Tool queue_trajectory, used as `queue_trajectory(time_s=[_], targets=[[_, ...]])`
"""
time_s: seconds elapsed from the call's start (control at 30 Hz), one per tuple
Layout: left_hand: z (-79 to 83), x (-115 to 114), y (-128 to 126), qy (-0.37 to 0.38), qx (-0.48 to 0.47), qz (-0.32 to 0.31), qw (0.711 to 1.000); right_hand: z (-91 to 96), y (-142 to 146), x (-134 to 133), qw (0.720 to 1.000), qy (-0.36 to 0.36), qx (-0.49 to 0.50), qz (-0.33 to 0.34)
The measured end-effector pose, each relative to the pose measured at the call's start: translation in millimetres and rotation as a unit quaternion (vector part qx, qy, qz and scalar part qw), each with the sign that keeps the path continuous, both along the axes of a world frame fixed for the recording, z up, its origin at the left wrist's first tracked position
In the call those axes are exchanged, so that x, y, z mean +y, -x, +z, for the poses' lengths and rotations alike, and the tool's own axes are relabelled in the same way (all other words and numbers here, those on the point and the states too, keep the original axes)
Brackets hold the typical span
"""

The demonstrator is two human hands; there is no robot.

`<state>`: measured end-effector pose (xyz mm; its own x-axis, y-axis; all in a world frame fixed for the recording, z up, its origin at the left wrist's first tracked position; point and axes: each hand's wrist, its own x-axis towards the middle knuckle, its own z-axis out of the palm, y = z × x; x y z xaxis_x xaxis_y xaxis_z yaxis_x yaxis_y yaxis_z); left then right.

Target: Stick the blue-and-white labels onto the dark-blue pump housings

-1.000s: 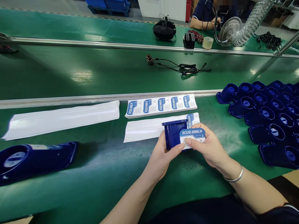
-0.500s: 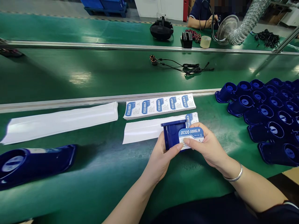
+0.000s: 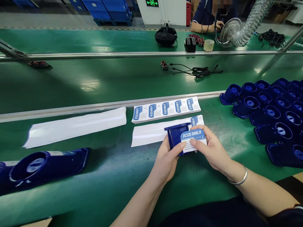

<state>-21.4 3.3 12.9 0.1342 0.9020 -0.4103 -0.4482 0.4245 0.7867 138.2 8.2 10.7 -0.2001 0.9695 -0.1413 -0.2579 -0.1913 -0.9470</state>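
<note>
Both my hands hold one dark blue plastic part [image 3: 175, 136] just above the green table. My left hand [image 3: 167, 160] grips its near left side, thumb on the front. My right hand [image 3: 210, 149] wraps the right side, and its thumb presses a blue-and-white label [image 3: 193, 138] reading DC52Q-5000L/H onto the part's face. Under the hands lies a white backing strip [image 3: 149, 134] with one label left at its right end. Behind it sits a full strip of the same labels [image 3: 165, 108].
Many blue parts [image 3: 272, 110] crowd the right side. A blue part [image 3: 44, 167] lies at the near left, past an empty white backing strip [image 3: 75, 126]. A wired component [image 3: 191, 70] lies on the middle belt. Another person [image 3: 210, 15] works at the far side.
My thumbs have shifted a little over the label on the part. The view has swung slightly, so the whole scene sits a bit further right; the wired component has drifted right on the belt.
</note>
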Motion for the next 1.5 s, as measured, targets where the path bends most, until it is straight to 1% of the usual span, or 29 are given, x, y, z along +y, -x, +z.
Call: queue_trajectory(time_s=[0.1, 0.17, 0.27, 0.33, 0.4, 0.47, 0.53, 0.6, 0.67, 0.73, 0.87, 0.97, 1.03, 1.13, 1.27, 1.4, 1.5], targets=[[1.0, -1, 2, -0.024, -0.021, -0.04, 0.999, 1.9, -3, 3, 1.0, 0.007, 0.016, -0.002], [2.7, -3, 1, -0.04, -0.022, -0.048, 0.998, 3.2, -6, 3, 1.0, 0.001, 0.019, 0.004], [5.4, -5, -2, -0.057, -0.02, -0.034, 0.998, 6.4, -8, 2, 0.999, -0.024, 0.017, 0.017], [5.1, -5, -3, -0.063, -0.035, -0.027, 0.997, 9.5, -8, 0, 0.999, -0.048, 0.008, 0.022], [1.8, -6, -2, -0.055, -0.047, -0.011, 0.997, 12.7, -9, 0, 0.996, -0.082, -0.013, 0.018], [-3.4, -6, -1, -0.044, -0.048, 0.01, 0.998, 15.5, -10, 0, 0.99, -0.124, -0.06, 0.004], [-8.3, -5, 2, -0.042, -0.046, 0.022, 0.998, 17.8, -13, 1, 0.977, -0.169, -0.131, -0.013], [-11.3, -5, 3, -0.044, -0.049, 0.024, 0.998, 19.5, -16, 3, 0.955, -0.218, -0.2, -0.028], [-12.1, -5, 3, -0.043, -0.05, 0.025, 0.998, 20.4, -17, 4, 0.93, -0.269, -0.245, -0.042], [-11.8, -6, 3, -0.038, -0.05, 0.026, 0.998, 20.3, -17, 4, 0.91, -0.312, -0.268, -0.053], [-12.4, -7, 4, -0.03, -0.052, 0.022, 0.998, 17.8, -14, 4, 0.878, -0.375, -0.288, -0.069], [-13.8, -8, 5, -0.032, -0.058, 0.019, 0.998, 15.4, -12, 5, 0.858, -0.408, -0.304, -0.068], [-13.8, -9, 5, -0.03, -0.063, 0.02, 0.997, 14.2, -11, 4, 0.851, -0.417, -0.313, -0.064], [-11.9, -11, 5, -0.029, -0.07, 0.018, 0.997, 13.6, -8, 3, 0.855, -0.413, -0.309, -0.055], [-11.9, -15, 5, -0.037, -0.087, 0.017, 0.995, 14.4, -2, 0, 0.871, -0.407, -0.27, -0.05], [-20.8, -19, 10, -0.039, -0.103, 0.028, 0.993, 11.5, 4, -3, 0.892, -0.392, -0.218, -0.053], [-29.0, -20, 13, -0.036, -0.118, 0.021, 0.992, 2.5, 8, -5, 0.911, -0.36, -0.188, -0.067]])
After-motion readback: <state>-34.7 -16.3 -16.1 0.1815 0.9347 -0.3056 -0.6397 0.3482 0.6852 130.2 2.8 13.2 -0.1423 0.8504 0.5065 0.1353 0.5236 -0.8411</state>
